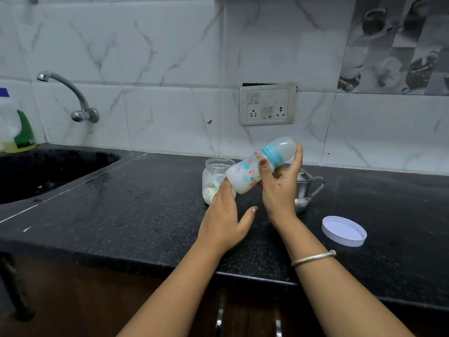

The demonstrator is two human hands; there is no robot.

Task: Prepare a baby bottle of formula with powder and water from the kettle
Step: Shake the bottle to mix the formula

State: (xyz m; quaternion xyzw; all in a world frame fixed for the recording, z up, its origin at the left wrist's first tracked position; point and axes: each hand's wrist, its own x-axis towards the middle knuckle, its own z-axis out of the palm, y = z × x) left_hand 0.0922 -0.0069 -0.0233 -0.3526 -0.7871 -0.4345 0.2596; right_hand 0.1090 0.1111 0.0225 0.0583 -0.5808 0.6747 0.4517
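1 baby bottle (252, 170), capped. 1 open jar (215, 177) w/ powder. 1 steel kettle (306, 188). 1 white lid (344, 231) on the counter (136, 205). 2 hands: left hand (224, 218), right hand (279, 187). 1 bangle (313, 258). 1 tap (73, 98), 1 sink (43, 171), 1 switchboard (267, 104), 1 soap bottle (14, 127).

The black countertop (121, 215) offers open passage across its left and front portions, from the sink (48, 171) edge to the forearms. The centre is occupied: the open powder jar (213, 181) stands just left of the tilted baby bottle (257, 166), which the right hand (279, 186) holds above the counter with the left hand (226, 215) at its base. The steel kettle (306, 190) blocks the space directly behind the right hand. The white lid (343, 231) lies at right; bare counter continues beyond it
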